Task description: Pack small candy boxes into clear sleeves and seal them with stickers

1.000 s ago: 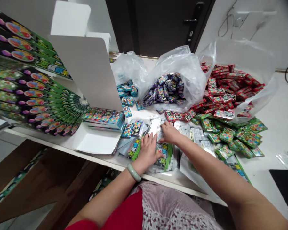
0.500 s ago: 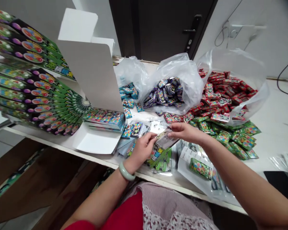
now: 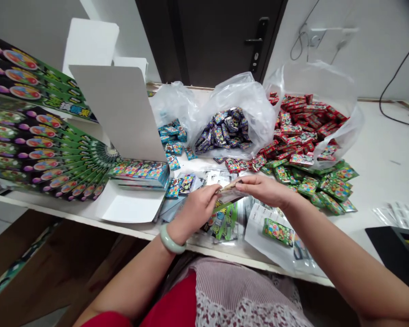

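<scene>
My left hand (image 3: 198, 207), with a pale green bangle on the wrist, pinches the left end of a small flat clear packet (image 3: 229, 192) with a printed strip. On its right end are the closed fingers of my right hand (image 3: 265, 189). The packet is tilted nearly edge-on above the table, so its contents cannot be made out. Below it lie green printed sheets (image 3: 225, 222) in clear plastic. Left of my left hand are a blue candy packet (image 3: 173, 187) and a purple one (image 3: 187, 184). A green candy packet (image 3: 278, 232) rests on white paper near my right forearm.
A white carton (image 3: 121, 116) with a raised flap holds rows of packets, beside fanned printed cards (image 3: 54, 159). Behind are plastic bags of blue packets (image 3: 172, 131), purple packets (image 3: 225, 129) and red packets (image 3: 303, 127). Green packets (image 3: 337, 186) lie loose; a black tray (image 3: 391, 254) sits right.
The clear packet has tipped from showing its face to nearly edge-on, still between both hands. My view has shifted slightly to the right.
</scene>
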Available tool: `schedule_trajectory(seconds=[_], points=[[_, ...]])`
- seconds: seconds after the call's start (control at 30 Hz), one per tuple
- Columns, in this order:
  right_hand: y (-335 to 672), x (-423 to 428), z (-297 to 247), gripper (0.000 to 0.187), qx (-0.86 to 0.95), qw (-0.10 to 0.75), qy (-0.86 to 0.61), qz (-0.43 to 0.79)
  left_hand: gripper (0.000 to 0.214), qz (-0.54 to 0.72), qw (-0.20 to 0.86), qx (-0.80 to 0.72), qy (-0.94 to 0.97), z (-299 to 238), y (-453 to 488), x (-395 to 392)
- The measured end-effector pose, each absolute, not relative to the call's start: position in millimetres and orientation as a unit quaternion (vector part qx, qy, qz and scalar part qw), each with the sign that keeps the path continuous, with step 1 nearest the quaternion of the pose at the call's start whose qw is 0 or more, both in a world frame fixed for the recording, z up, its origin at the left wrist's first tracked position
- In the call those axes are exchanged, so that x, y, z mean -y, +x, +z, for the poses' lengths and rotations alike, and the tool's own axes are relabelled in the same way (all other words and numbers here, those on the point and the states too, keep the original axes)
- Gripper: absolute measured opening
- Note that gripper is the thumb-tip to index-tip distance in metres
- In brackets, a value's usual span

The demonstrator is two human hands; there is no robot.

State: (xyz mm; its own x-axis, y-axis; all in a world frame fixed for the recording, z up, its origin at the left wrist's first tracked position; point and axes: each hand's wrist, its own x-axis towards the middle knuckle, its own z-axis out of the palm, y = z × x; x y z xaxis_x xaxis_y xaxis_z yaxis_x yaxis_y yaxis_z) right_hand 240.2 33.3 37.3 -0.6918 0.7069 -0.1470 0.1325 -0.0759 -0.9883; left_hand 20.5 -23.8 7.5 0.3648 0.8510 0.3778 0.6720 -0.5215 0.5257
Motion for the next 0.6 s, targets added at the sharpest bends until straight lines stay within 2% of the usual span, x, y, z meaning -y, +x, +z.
schedule_trajectory(seconds=[0.13,0.2,0.27,0.3,0.37,0.47,0.53,0.6], points=[[240,-31,40,0.023,0.667,0.235,-0.353,0.613,0.023,0.345,0.204,-0.485,0.778,2,17,22],[241,-26,41,0.023,0.675,0.339,-0.401,0.518,0.021,0.389,0.249,-0.510,0.725,3,14,20],[241,-18,39,0.041,0.643,0.461,-0.447,0.418,0.020,0.440,0.309,-0.534,0.652,6,12,18],[240,-13,36,0.052,0.620,0.491,-0.458,0.406,0.021,0.462,0.341,-0.538,0.617,8,12,16],[233,0,28,0.062,0.588,0.466,-0.442,0.491,0.021,0.490,0.402,-0.530,0.564,11,15,14],[218,15,12,0.044,0.542,0.364,-0.384,0.653,0.021,0.515,0.494,-0.490,0.500,11,23,11],[210,18,5,0.032,0.521,0.359,-0.392,0.668,0.026,0.520,0.584,-0.444,0.438,8,27,9],[207,15,1,0.031,0.512,0.385,-0.421,0.642,0.033,0.519,0.654,-0.401,0.376,5,28,8]])
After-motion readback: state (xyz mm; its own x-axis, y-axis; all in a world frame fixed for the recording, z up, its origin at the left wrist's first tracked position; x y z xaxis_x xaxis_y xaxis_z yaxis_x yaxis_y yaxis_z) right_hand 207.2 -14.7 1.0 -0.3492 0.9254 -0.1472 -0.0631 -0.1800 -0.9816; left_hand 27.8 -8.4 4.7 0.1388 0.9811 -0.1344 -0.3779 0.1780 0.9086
